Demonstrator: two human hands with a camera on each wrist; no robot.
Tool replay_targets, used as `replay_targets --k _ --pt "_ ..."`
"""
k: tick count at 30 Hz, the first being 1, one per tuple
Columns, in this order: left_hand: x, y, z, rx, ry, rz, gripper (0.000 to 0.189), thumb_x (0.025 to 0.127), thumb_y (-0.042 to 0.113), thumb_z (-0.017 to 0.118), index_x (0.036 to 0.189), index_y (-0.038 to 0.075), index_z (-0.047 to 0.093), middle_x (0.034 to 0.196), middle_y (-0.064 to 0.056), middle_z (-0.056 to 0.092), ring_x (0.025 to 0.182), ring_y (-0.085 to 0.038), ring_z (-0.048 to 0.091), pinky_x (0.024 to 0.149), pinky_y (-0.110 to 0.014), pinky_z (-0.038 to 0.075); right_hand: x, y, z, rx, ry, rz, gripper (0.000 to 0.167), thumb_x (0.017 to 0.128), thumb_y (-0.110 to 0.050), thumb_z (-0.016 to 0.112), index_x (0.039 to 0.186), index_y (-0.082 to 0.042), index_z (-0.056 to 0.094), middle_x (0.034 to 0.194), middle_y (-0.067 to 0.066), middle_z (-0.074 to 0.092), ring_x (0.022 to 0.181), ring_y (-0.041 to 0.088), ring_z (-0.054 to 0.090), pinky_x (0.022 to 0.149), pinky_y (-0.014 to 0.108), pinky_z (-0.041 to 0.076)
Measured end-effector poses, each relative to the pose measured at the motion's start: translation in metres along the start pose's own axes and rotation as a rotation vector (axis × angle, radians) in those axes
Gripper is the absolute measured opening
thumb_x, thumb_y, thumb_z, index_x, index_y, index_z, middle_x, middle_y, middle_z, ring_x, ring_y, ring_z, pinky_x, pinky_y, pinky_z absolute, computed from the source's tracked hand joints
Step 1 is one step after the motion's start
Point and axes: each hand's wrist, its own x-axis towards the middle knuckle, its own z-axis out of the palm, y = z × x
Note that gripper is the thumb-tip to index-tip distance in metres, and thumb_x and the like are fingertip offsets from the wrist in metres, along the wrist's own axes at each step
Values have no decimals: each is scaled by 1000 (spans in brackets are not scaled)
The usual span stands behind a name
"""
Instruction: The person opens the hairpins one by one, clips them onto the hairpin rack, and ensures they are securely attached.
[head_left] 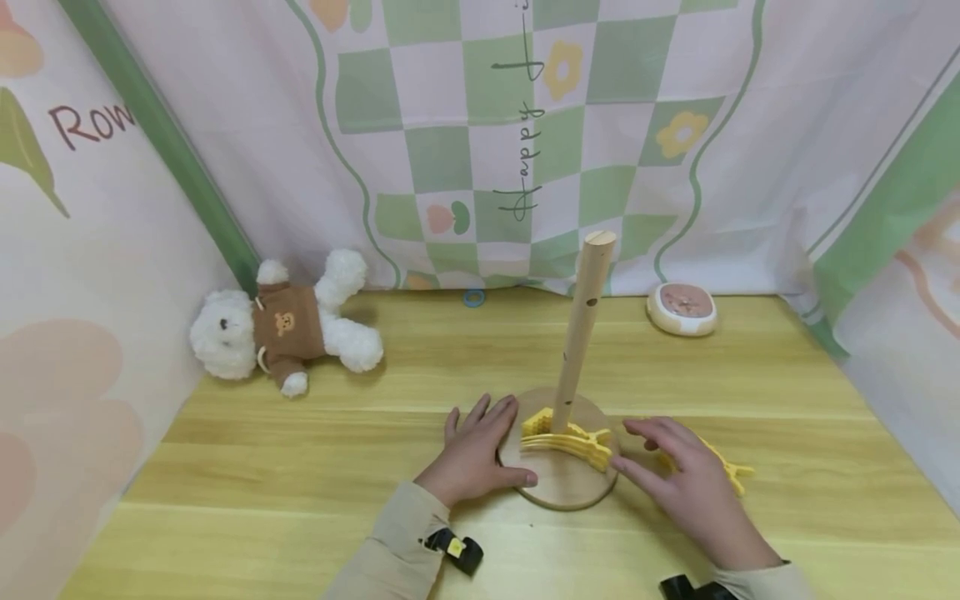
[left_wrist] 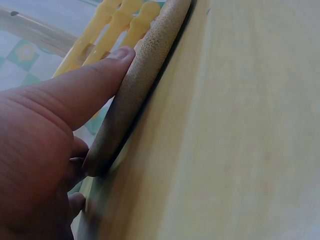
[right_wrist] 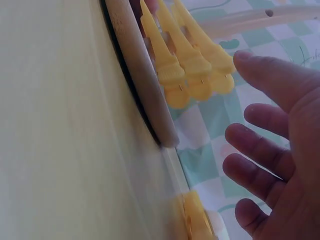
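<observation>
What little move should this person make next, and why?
Probably reach the right hand for the loose yellow piece on the table: that hand looks empty, while similar stacked pieces already sit on the round base, which the left hand touches.

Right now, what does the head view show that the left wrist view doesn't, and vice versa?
Head only: white plush toy in a brown top, cream-and-pink rounded device, small blue ring.

Left wrist only: close-up speckled grain on the rim of the round wooden base.

Both: bare left hand, yellow plastic strips on that base, pale round wooden post, wood-grain tabletop, green-and-white checked cloth.
</observation>
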Motion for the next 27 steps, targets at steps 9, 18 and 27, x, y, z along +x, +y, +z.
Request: replay_targets --k 9,18,27 --pt "-1 1 0 -6 2 1 107 80 60 76 161 12 24 166 -2 21 154 -30 9 117 -64 -2 -8 11 -9 -33 -24 105 42 81 -25 86 117 -8 71 109 2 69 88 13 59 72 24 53" --pt "-1 0 2 -7 3 8 108 80 61 75 161 13 23 166 -2 21 154 -31 8 117 -65 -3 -12 21 -22 -79 3 172 40 83 -29 84 116 -9 72 110 5 67 91 17 60 72 30 52" --pt "-1 -1 2 -7 12 10 108 79 62 75 161 13 23 166 -1 21 154 -30 8 117 -64 -3 -20 34 -37 -72 17 202 39 83 -26 84 116 -9 72 116 10 66 93 -1 51 71 7 44"
